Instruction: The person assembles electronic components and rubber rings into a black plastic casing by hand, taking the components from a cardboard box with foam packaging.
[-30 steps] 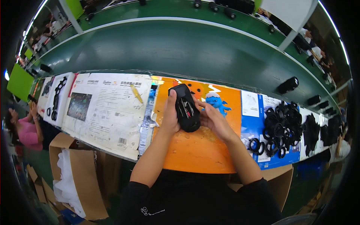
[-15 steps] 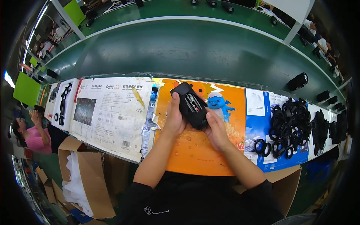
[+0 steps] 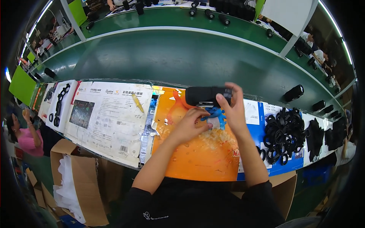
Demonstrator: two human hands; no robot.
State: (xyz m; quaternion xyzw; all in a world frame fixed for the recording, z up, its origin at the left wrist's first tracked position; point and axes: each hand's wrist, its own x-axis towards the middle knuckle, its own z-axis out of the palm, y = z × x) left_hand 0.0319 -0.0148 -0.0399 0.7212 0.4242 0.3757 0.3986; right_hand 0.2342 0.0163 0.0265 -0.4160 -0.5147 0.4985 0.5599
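A black cylindrical speaker point(image 3: 202, 95) lies level above the orange board point(image 3: 190, 163), held at its right end by my right hand point(image 3: 235, 110), thumb in front and fingers behind. Small pale and metallic details show along its lower edge. Just below it is my left hand point(image 3: 189, 124), thumb and fingers apart and nothing held between them; the fingertips come close to the speaker's underside, and I cannot tell whether they touch it. Under the hands a blue cartoon figure point(image 3: 216, 114) is printed on the board.
Right of the board, black rings point(image 3: 283, 133) lie heaped on blue packaging. A yellow-handled tool point(image 3: 137, 102) rests on the white printed board point(image 3: 110, 121) at left. More black speakers point(image 3: 293, 93) stand along the green conveyor point(image 3: 171, 57). An opened carton point(image 3: 81, 182) sits below left; a person in pink point(image 3: 32, 138) works farther left.
My right hand has lifted and turned the speaker from a slant to level. My left hand has come off its side and now sits lower, below it. The view has shifted slightly.
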